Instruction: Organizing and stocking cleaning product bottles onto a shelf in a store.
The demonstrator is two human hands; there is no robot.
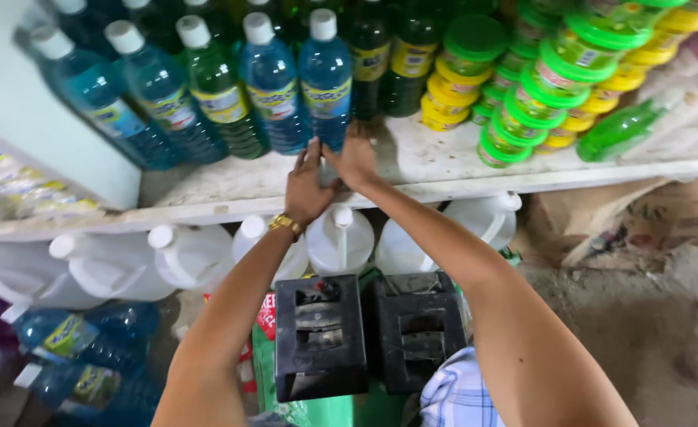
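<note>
Presently, the left hand (308,188) and right hand (354,160) are lying open, fingers spread, touching the base of a blue bottle (325,79) standing upright on the shelf (444,162), beside matching bottles.

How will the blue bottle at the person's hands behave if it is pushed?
The blue bottle looks full, so probably heavy. Tall and narrow, it may tip. Both the left hand and right hand touch its base.
</note>
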